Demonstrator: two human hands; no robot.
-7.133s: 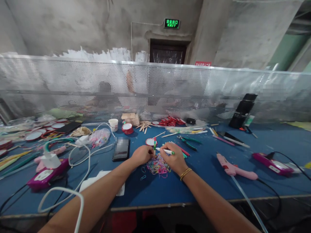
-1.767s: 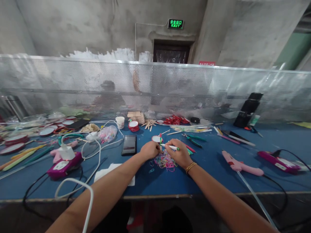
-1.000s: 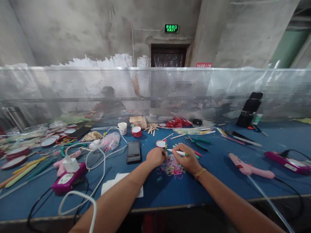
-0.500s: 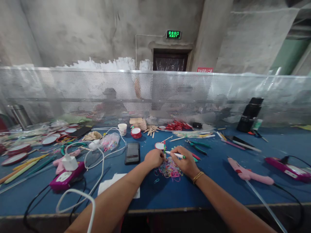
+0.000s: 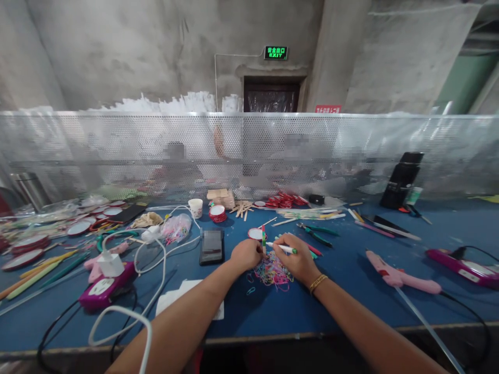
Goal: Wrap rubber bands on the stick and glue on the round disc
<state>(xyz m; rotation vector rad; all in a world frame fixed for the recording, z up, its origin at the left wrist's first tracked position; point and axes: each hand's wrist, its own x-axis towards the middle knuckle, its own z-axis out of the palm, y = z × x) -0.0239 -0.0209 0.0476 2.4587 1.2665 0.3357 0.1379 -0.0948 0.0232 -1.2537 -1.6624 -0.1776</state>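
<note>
Here the left hand (image 5: 247, 254) has the narrow flat stick with red and green bands (image 5: 264, 239) standing upright, its grip closed in a pinch at the bare lower end. And the right hand (image 5: 298, 259) has its grip shut around the slim white marker with a green end (image 5: 286, 249), tip pointing at the stick's green part, touching or very near; too small to tell which. The stick is right between the hands, just above the tangled heap of bright plastic loops (image 5: 273, 271), with the round white disc with a red rim (image 5: 254, 234) close behind.

Steady is the word: that low pinch looks right, keeping the fingers off the coloured part, and it wants to be firm enough that the stick doesn't twist under the tip. Light pressure, short even strokes, and care at the red edge, where green could smear across. Resting the right wrist on the blue surface (image 5: 331, 311) would calm the tip. Clearance matters too: a dip of the marker could mark those loops or snag them.
</note>
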